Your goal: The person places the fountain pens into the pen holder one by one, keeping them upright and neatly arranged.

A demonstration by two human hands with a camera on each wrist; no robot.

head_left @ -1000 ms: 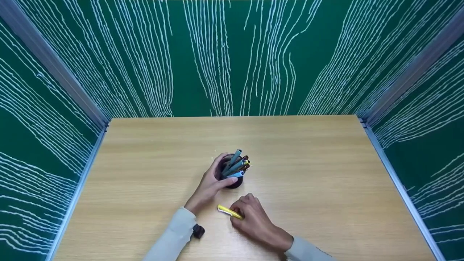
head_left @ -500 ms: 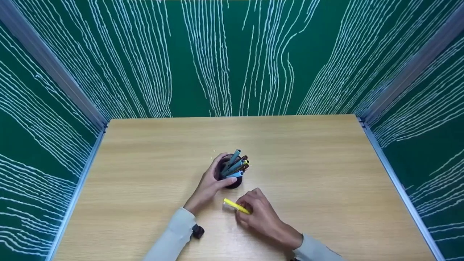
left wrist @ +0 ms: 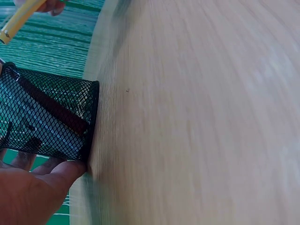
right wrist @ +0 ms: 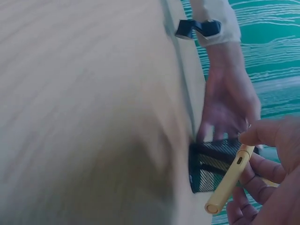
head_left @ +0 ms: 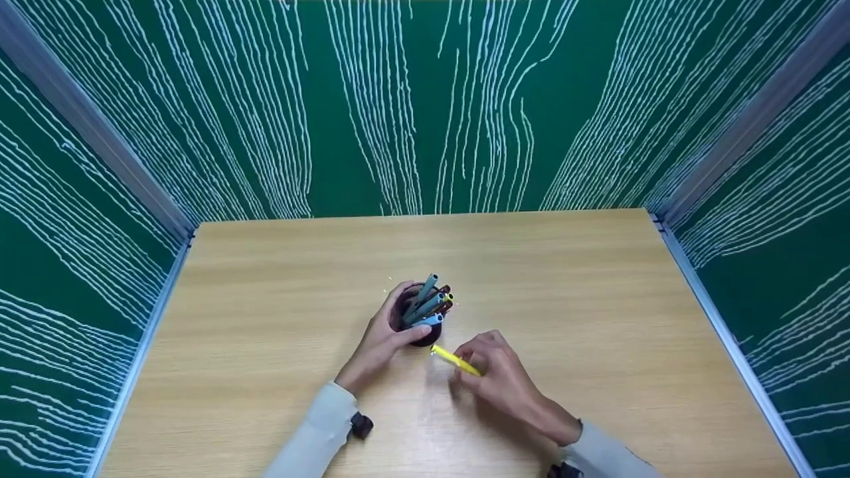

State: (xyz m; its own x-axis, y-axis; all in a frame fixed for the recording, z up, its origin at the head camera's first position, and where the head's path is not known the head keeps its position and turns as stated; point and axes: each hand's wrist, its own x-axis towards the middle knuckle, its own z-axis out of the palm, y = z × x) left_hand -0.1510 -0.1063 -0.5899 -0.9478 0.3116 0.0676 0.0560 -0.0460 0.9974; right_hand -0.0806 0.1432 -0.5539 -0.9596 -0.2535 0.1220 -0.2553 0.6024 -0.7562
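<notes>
A black mesh pen holder [left wrist: 51, 112] stands upright on the table, with several pens [head_left: 425, 302] in blue-grey, brown and yellow poking out of its top. Curled round its left side, my left hand [head_left: 378, 338] grips it, thumb across the near side. My right hand [head_left: 498, 372] pinches a yellow pen [head_left: 457, 361] between thumb and fingers, just off the holder's near right side. In the right wrist view the yellow pen [right wrist: 229, 180] passes in front of the holder. Inside the mesh, a dark red pen shows in the left wrist view.
The wooden table [head_left: 265, 279] spreads round both hands. Green panels with pale wavy lines [head_left: 358, 99] rise at the back and sides, and metal posts [head_left: 690, 179] stand at the far corners. A black wrist camera [head_left: 362, 425] sits on the left sleeve.
My right hand has lifted the yellow pen and moved it right and away from me, closer to the pen holder's near side. The left hand keeps its grip on the holder.
</notes>
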